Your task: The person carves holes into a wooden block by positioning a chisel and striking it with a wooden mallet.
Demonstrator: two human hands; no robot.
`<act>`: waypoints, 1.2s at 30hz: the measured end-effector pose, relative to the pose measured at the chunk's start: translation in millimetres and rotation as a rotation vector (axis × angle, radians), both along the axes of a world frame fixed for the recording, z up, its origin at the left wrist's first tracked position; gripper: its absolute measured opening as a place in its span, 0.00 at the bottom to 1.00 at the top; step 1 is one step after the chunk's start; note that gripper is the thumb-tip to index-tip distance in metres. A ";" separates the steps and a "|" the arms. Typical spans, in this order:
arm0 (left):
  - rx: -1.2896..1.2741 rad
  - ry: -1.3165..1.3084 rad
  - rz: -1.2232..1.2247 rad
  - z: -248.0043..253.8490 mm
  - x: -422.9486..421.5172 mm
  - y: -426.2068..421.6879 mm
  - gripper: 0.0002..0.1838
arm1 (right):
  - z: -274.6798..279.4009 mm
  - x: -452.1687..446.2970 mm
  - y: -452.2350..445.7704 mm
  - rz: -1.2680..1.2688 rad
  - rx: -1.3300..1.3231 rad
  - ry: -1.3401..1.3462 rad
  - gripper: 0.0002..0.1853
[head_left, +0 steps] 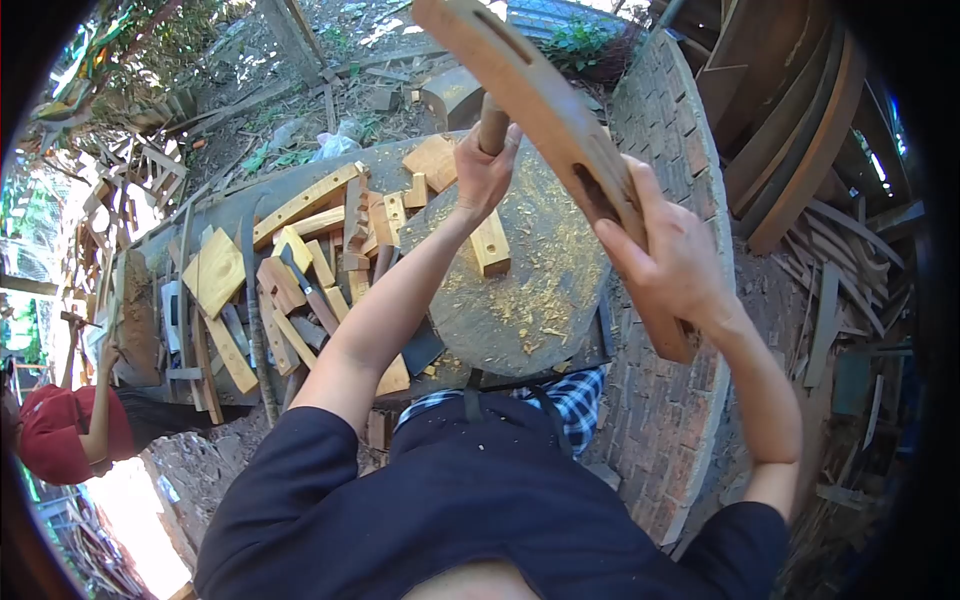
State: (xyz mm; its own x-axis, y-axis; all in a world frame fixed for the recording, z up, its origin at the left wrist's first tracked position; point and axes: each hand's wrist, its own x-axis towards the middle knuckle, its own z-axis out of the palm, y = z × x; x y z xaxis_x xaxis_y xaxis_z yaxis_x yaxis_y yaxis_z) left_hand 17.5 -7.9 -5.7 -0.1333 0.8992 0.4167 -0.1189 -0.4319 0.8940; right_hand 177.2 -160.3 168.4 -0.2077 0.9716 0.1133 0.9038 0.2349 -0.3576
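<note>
My right hand (672,245) is closed on a long, slightly curved wooden board (560,125) with slots cut through it, held up at a slant. My left hand (485,172) is wrapped round a thick round wooden rod (493,128), whose upper end goes out of sight behind the board. Whether rod and board touch, I cannot tell. Below my hands, a short wooden block (490,245) with a round hole in its end lies on a round chopping-block top (530,310) strewn with wood chips.
Left of the round top lie many wood pieces (230,350) and a black-handled saw (305,285). A low brick wall (690,150) curves along the right, with curved planks (810,150) beyond it. At far left, a person in a red shirt (75,435) holds a hammer (80,320).
</note>
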 end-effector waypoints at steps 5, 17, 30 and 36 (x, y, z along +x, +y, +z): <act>-0.061 0.142 0.036 3.8 -2.1 -2.5 0.16 | 15.2 -2.2 -4.0 0.043 0.055 0.322 0.36; -0.143 0.048 -0.072 4.0 -4.6 19.8 0.11 | -116.3 0.6 16.4 -0.142 0.132 0.255 0.44; -0.123 0.085 -0.009 5.1 10.3 29.3 0.15 | -221.1 -83.2 41.0 -0.294 0.298 -0.048 0.50; -0.201 0.145 0.068 -10.6 10.3 56.2 0.15 | -257.3 -118.4 41.7 -0.319 0.218 0.029 0.46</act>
State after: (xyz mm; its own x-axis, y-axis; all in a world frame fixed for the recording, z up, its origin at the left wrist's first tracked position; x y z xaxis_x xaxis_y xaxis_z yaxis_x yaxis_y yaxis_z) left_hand 27.8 48.3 -16.2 -0.1480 0.9570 0.2496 0.0399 -0.2464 0.9683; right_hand 58.8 -118.6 -88.9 0.1074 0.9395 0.3253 0.9339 0.0169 -0.3572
